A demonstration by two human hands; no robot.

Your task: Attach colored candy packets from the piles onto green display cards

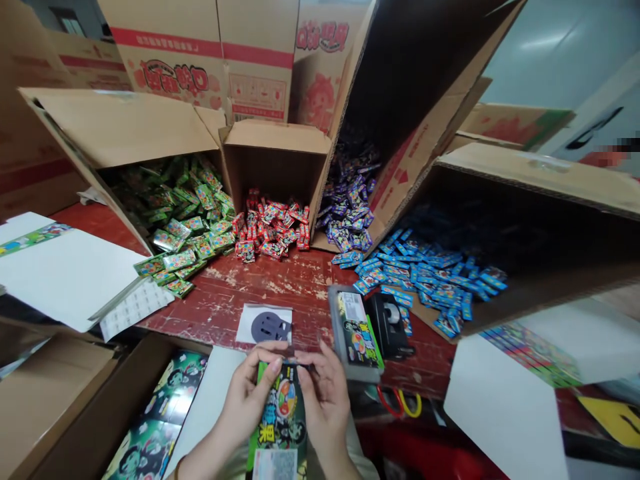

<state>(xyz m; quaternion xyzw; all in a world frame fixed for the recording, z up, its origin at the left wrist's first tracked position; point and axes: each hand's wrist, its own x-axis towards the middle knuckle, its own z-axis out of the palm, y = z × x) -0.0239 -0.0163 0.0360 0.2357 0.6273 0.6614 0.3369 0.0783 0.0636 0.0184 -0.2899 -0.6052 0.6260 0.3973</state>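
Note:
Close to my body, at the table's front edge, I hold a printed green-and-black candy box (283,417) between both hands. My left hand (253,387) has its thumb and fingers closed on the left side of the upper end. On the right side of that same end, my right hand (323,393) pinches it with the thumb on the front face. The box's lower end runs out of view. Just beyond my fingertips lies a white packet (264,325) with a dark round face shape.
Tilted cartons spill green packets (185,227), red packets (273,223), purple packets (350,207) and blue packets (425,273) onto the red table (225,303). A clear tray (341,343) with another candy box and a black tape dispenser (390,327) stand right of centre. An open carton (143,360) holds printed boxes lower left.

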